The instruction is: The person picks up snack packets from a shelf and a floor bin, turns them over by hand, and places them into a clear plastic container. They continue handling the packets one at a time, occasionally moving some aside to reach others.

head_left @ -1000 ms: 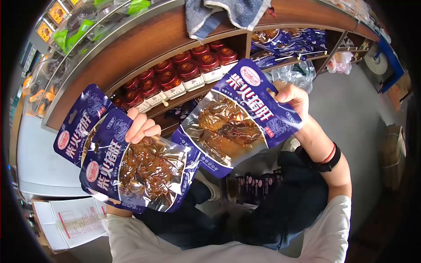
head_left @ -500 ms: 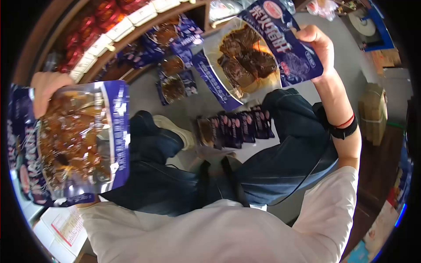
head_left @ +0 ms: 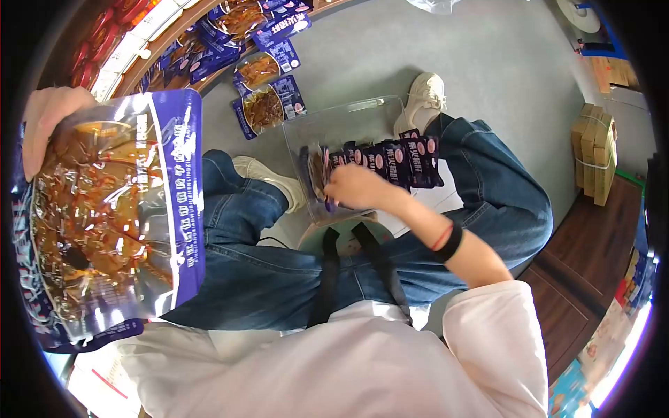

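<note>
My left hand (head_left: 52,129) is closed on the top edge of a large clear-fronted food packet (head_left: 104,216) with purple borders and brown, glossy contents. Behind it, a purple edge shows below. Between my legs stands a clear plastic bin (head_left: 348,108) with a row of dark purple food packets (head_left: 390,164) standing on edge. My right hand (head_left: 359,187) reaches into the bin, fingers curled together at a packet (head_left: 317,171) at the row's left end. The fingers partly hide that packet.
Two purple packets (head_left: 268,108) lie on the grey floor, beside a shelf heaped with more packets (head_left: 240,21). My shoes (head_left: 424,97) flank the bin. Tied cardboard (head_left: 594,153) stands at right near a dark wooden cabinet (head_left: 578,279).
My right hand has come down from the upper right into the bin, and the large packet it held is no longer in it. My left hand still holds its packet. The view has shifted.
</note>
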Available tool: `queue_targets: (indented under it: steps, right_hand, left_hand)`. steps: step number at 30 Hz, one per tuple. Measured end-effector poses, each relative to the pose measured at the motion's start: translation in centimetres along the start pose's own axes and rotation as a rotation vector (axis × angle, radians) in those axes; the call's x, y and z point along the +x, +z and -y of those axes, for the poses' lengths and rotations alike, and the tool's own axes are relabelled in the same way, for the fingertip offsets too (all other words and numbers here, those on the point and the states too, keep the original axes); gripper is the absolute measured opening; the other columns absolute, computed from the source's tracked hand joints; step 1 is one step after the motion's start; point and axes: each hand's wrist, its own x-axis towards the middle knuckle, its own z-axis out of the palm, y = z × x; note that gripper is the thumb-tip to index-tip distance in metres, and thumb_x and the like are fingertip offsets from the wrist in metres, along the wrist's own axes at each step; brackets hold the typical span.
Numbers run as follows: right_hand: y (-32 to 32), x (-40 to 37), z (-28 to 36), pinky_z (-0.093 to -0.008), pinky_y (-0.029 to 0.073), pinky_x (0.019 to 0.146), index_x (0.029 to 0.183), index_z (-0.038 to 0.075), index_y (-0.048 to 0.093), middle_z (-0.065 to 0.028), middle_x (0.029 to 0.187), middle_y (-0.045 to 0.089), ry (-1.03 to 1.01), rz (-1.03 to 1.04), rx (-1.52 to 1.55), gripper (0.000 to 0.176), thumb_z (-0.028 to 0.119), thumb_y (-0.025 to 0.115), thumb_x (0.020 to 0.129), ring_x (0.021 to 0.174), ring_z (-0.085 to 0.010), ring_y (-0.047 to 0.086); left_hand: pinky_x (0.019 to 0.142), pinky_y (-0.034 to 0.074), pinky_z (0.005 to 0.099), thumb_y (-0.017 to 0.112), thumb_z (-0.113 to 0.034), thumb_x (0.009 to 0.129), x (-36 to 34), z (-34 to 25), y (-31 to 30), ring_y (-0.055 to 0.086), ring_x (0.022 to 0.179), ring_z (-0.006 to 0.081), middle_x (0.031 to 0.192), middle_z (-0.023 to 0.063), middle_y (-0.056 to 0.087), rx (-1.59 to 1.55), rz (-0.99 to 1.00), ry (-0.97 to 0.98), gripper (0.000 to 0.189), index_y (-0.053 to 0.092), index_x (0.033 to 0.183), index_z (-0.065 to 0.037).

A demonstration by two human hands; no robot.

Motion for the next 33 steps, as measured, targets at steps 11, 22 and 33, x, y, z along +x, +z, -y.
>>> queue_targets:
  steps: [11,22,33]
  right_hand:
    - [4.3,2.6,-1.9,-0.0409,0.048,0.077,0.090,-0.004,0.063,-0.0212,0.086,0.063,0.374,0.197,-0.059,0.038,0.029,0.050,0.077,0.086,-0.0338,0.061]
    - [-8.3,-1.8,7.4,-0.0357,0.046,0.055,0.075,0.002,0.057,-0.0154,0.066,0.058,-0.071,-0.581,0.324,0.022,0.023,0.058,0.080,0.057,-0.0257,0.060]
    - [-12.7,-3.4,17.0,-0.0416,0.045,0.080,0.089,0.003,0.061,-0.0122,0.091,0.058,-1.086,-1.212,0.036,0.029,0.011,0.071,0.062,0.087,-0.0278,0.055]
  left_hand:
    - [0.084,0.033,0.0225,0.044,0.005,0.079,4.4,7.9,1.0,0.053,0.067,0.0082,0.060,0.0016,0.057,0.152,0.038,-0.201,0.029,0.046,0.055,-0.012]
    - [0.084,0.032,0.0284,0.040,-0.005,0.084,5.8,3.6,-1.3,0.060,0.070,0.0083,0.071,0.0027,0.064,0.503,0.614,-0.438,0.033,0.057,0.057,-0.013]
    - [0.088,0.031,0.0294,0.040,-0.008,0.086,1.3,10.5,4.4,0.060,0.079,0.0108,0.080,0.0044,0.062,0.475,-0.349,-0.434,0.031,0.055,0.060,-0.013]
